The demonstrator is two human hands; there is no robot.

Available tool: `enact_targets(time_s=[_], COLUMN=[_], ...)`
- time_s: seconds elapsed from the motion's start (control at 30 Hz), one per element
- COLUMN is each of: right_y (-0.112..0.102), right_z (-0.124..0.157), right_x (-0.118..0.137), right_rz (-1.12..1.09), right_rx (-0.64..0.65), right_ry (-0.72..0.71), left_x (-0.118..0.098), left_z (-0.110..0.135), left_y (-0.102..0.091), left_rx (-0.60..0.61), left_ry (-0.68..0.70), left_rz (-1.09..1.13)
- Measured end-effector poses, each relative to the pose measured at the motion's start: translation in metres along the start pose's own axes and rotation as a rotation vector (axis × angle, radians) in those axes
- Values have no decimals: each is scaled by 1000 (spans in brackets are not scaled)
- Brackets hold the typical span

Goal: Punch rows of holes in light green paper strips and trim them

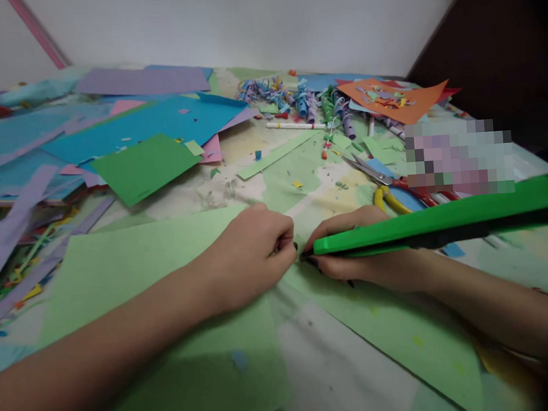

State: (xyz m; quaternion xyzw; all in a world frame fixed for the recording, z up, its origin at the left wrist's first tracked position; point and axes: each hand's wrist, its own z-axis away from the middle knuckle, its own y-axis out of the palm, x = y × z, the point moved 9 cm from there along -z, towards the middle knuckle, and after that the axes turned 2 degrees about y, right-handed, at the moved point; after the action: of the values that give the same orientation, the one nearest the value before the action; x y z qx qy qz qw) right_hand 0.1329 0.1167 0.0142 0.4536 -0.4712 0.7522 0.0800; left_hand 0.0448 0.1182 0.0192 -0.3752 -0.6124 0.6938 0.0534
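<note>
My left hand [254, 257] is closed, its thumb and index finger pressed together over a light green paper sheet [172, 356]. Whatever those fingers hold is hidden. Just to its right, my right hand [366, 255] has its fingers closed around the narrow end of a long bright green tool with a black underside [434, 219]. The tool stretches to the right edge of the view; its exact kind cannot be told. Under my right hand lies another light green paper piece [405, 340], and both sets of fingertips almost meet above its upper end.
Scissors [375, 176] with red and yellow handles lie beyond my right hand. Coloured paper sheets [151, 126] are piled at left. Curled paper strips [309, 103], a white pen [295, 126] and an orange sheet with scraps [412, 105] lie farther back, before a white wall [242, 23].
</note>
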Motion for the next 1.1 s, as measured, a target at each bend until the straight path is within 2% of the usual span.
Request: enact_targets(time_s=[0.17,0.23,0.93,1.1], right_y=[-4,-2,-4,-3], right_z=[1,1,1,2], right_x=[1,-1,3,6], right_rz=[65,80,193,188], right_rx=[-99,-85,-154,-135], right_ry=[-64,-46,-83,-118], left_x=[-9,-10,-10,-10], left_z=[3,4,5,5], left_y=[3,5,9,9], left_rx=[-36,-34,13,16], left_ry=[178,199,181,171], left_rz=[-86,-104,-157,-152])
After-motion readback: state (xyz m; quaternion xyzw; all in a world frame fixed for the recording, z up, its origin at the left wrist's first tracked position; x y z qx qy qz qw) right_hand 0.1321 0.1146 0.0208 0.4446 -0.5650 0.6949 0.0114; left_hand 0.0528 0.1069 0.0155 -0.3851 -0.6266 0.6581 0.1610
